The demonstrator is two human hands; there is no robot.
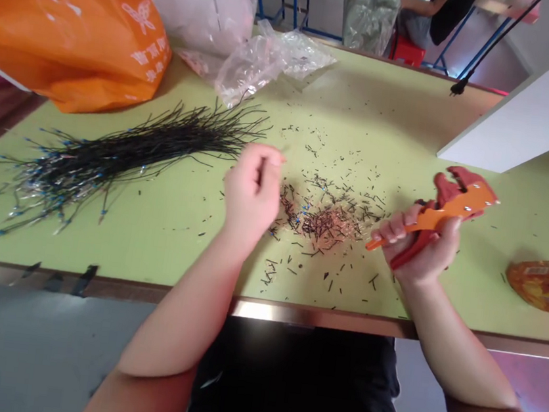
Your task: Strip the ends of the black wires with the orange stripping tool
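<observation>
My right hand (421,246) grips the handles of an orange and red self-adjusting wire stripper (458,200), its jaws pointing up and right. My left hand (252,190) hovers over the green tabletop (389,107) with its fingertips pinched together. I cannot tell whether they hold a thin wire. A loose bundle of thin black wires (125,162) with blue crimped ends lies to the left of that hand, its tips close to the fingers. Between my hands lies a scattered heap of short black insulation scraps (325,222).
An orange plastic bag (67,24) and clear plastic bags (265,63) lie at the table's back left. An orange packet (548,283) sits at the right, below a white panel (529,103). A seated person (425,11) is beyond the table.
</observation>
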